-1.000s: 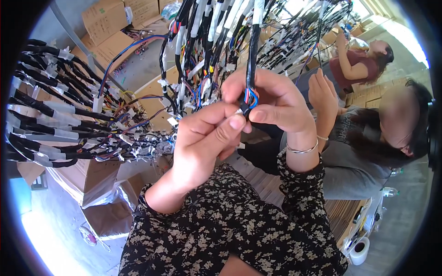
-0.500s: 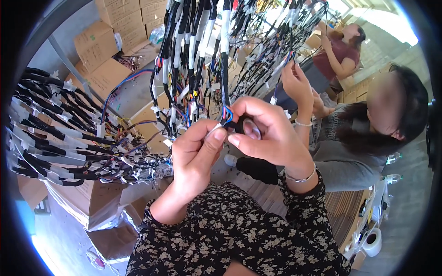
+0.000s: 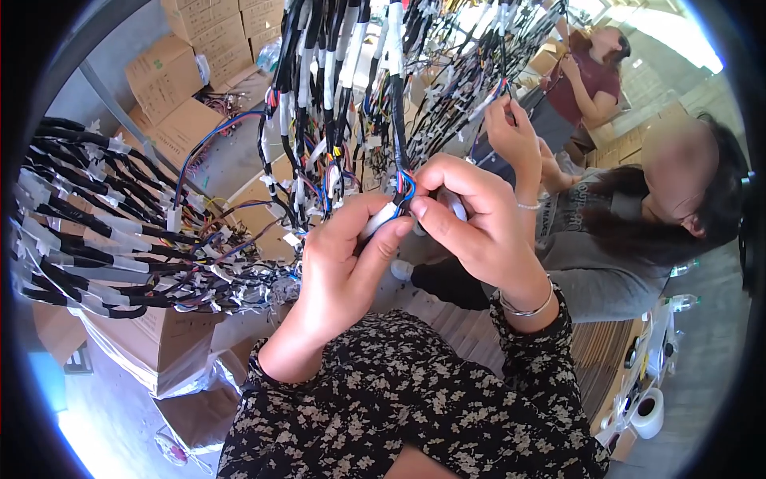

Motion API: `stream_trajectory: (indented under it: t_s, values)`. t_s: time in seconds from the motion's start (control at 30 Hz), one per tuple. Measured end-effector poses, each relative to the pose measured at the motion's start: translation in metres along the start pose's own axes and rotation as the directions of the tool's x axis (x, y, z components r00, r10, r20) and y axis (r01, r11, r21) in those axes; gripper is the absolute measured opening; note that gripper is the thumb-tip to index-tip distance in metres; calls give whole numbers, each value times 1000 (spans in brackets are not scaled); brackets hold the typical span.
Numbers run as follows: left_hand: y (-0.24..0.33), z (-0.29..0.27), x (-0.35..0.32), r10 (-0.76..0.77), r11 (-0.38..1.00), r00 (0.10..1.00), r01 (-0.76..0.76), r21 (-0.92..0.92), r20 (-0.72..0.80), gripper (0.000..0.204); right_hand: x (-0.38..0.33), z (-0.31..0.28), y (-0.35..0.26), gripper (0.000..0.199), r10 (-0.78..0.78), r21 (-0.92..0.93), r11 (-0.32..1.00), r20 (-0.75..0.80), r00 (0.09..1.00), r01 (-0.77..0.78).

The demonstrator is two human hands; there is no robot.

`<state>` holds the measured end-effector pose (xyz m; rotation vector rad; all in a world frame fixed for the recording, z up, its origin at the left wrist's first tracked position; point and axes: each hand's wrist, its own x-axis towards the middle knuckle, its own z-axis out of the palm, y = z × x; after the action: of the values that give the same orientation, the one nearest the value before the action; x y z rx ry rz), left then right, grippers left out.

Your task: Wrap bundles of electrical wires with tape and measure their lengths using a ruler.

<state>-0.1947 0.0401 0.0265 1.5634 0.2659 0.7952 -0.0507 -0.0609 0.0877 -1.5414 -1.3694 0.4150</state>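
A black-wrapped wire harness (image 3: 399, 136) hangs down in front of me, its loose blue and red wires (image 3: 409, 186) showing at the lower end. My left hand (image 3: 347, 251) is closed, with a white connector (image 3: 380, 217) between thumb and fingers just below those wires. Beside it my right hand (image 3: 483, 227) pinches at the wires with thumb and forefinger. A roll of tape (image 3: 455, 206), black in the earlier frame, sits within its curled fingers, mostly hidden now. The two hands nearly touch.
Many taped harnesses (image 3: 96, 231) hang at the left, others behind my hands. Cardboard boxes (image 3: 163, 76) stand at the far left. A co-worker (image 3: 598, 215) sits close on the right, hands raised to wires; another person (image 3: 586, 88) is farther back. A white roll (image 3: 647, 409) lies lower right.
Both hands have shifted slightly right with the harness end. My right hand has turned, hiding more of the tape roll, and its thumb is now against the wires.
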Motion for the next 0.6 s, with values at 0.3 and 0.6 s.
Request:
stream_trajectory:
  t_s: [0.3, 0.6]
  values:
    - [-10, 13, 2, 146, 981, 965, -113, 156, -218, 17, -2, 3, 3, 9, -55, -67, 996, -31, 998, 53]
    - [-26, 18, 13, 383, 875, 900, -281, 395, -207, 17, 3, 1, 1, 10, -76, -141, 988, -42, 996, 69]
